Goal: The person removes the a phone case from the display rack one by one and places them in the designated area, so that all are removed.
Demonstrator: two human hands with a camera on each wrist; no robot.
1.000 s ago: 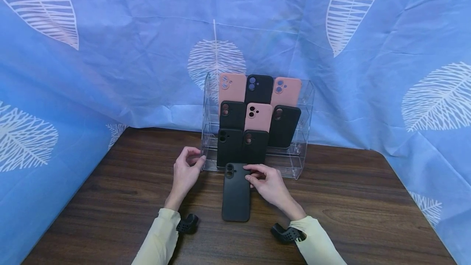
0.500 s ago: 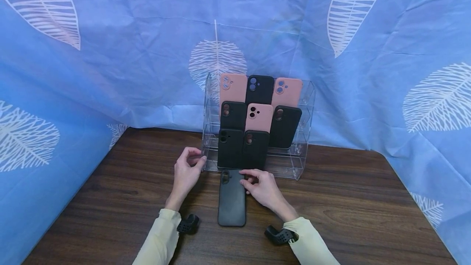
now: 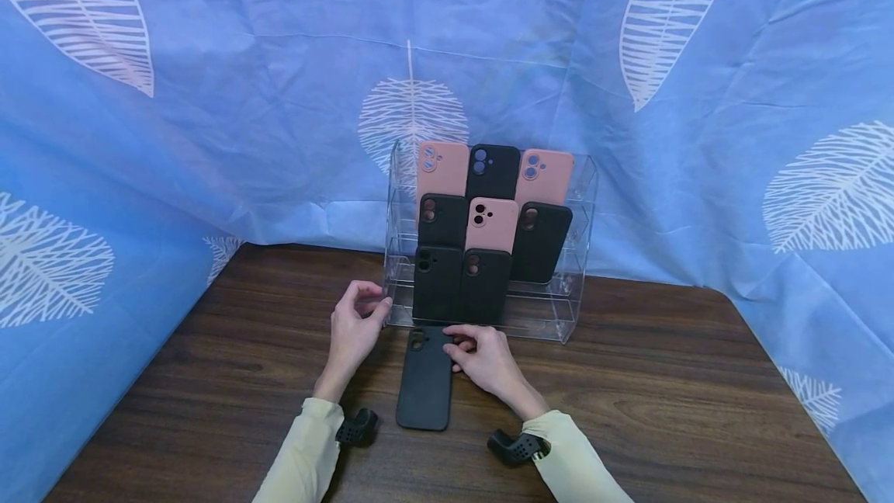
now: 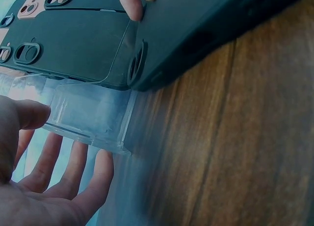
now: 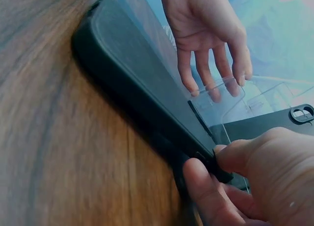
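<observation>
My right hand [image 3: 485,359] pinches a black phone case [image 3: 424,383] by its upper right corner, between thumb and fingers. The case's camera cutout is at the top left, and it leans a little to the right. Right in front of the clear acrylic display rack [image 3: 541,327], it appears close above the table. My left hand [image 3: 355,324] holds the rack's left side wall. In the left wrist view the left thumb [image 4: 32,113] lies on one side of that wall, with the other fingers beyond it.
Tiered rows in the rack bear several cases, among them a pink case [image 3: 491,225], a leaning black case [image 3: 541,243] and a front-row black case [image 3: 437,286]. Dark wooden table [image 3: 670,386] lies on both sides. A blue leaf-patterned cloth [image 3: 279,123] hangs behind.
My right hand has carried the black phone case to the left and slightly toward me, and the case has tilted a little. The left hand stays at the rack's side.
</observation>
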